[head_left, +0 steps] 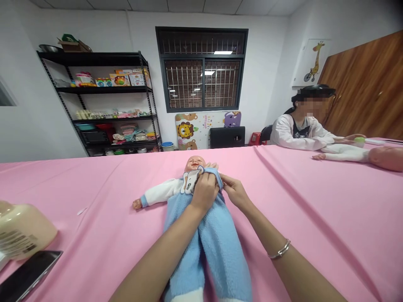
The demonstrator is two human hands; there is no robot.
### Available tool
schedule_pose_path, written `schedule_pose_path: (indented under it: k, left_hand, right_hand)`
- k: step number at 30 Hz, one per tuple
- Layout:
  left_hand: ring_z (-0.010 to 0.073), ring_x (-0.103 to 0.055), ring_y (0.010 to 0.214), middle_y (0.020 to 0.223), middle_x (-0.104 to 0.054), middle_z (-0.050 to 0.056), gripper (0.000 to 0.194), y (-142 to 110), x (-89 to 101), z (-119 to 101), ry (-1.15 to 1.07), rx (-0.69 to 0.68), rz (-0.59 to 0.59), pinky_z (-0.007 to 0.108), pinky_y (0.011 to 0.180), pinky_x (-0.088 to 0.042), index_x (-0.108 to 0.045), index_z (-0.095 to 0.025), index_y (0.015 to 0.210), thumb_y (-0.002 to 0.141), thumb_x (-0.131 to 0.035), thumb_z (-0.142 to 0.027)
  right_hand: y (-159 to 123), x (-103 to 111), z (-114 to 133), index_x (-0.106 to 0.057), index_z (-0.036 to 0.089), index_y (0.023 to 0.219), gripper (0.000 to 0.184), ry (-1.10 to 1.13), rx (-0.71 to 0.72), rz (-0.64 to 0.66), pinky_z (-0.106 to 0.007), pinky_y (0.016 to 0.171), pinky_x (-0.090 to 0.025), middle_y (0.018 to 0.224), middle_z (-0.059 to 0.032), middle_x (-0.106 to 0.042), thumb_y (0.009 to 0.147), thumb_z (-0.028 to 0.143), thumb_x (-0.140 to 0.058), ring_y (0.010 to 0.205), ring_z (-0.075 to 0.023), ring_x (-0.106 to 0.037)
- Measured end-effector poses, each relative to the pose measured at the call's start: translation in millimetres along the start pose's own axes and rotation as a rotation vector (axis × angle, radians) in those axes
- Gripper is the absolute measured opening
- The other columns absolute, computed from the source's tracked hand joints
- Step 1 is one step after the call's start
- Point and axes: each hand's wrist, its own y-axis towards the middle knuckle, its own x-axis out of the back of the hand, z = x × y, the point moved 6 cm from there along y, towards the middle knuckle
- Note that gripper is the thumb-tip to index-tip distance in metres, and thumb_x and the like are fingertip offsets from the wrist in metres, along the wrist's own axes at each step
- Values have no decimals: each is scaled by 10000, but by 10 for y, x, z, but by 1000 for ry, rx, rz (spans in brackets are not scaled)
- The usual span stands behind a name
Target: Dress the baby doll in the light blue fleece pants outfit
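A baby doll (195,162) lies on its back, dressed in a fluffy blue romper (220,243) with white sleeves and an animal patch on the chest. One doll arm stretches out to the left, its hand showing past a blue cuff. The other doll hand shows near its chin, above a bunched blue edge. My left hand (205,192) is closed on the romper's cloth at the chest, fingertips partly hidden in the fabric. Opposite it, my right hand (235,191) pinches the same bunched cloth from the side.
Pink cloth (302,209) covers the table. A cream bottle (28,228) and a dark phone-like object (28,277) lie at left. Across the right side sits a person (302,126) by another doll (346,153). Shelves (103,90) stand behind.
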Motion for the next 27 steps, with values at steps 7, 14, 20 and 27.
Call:
schedule_pose_path:
  k: [7, 14, 20, 27]
  left_hand:
    - [263, -570, 884, 965, -588, 125, 251, 43, -41, -81, 335, 44, 303, 361, 728, -495, -546, -114, 1052, 807, -538, -168]
    - [277, -596, 850, 859, -637, 155, 155, 78, -52, -67, 412, 72, 464, 359, 760, -455, -613, -109, 870, 781, -597, -235]
    - [276, -589, 881, 899, -647, 122, 395, 67, -75, 13, 386, 14, 444, 373, 815, -427, -536, -174, 1098, 736, -641, -288]
    - [272, -570, 894, 897, -645, 82, 312, 150, 179, -46, 310, -6, 442, 341, 742, -439, -579, -229, 1043, 738, -619, -277]
  right_hand:
    - [23, 136, -274, -578, 160, 808, 228, 286, -311, -140, -242, 664, -458, 739, -16, -618, 623, 289, -541, 687, -124, -550]
    - [-1, 54, -263, -514, 168, 908, 407, 443, -328, -124, -206, 575, -399, 696, 8, -594, 605, 387, -672, 622, -95, -523]
    - [159, 48, -387, -432, 175, 764, 437, 530, -504, -58, -191, 486, -374, 593, 33, -542, 515, 355, -743, 522, -82, -498]
    - [618, 83, -660, -347, 195, 740, 411, 469, -511, -89, -155, 417, -306, 493, 92, -434, 531, 202, -700, 409, -38, -373]
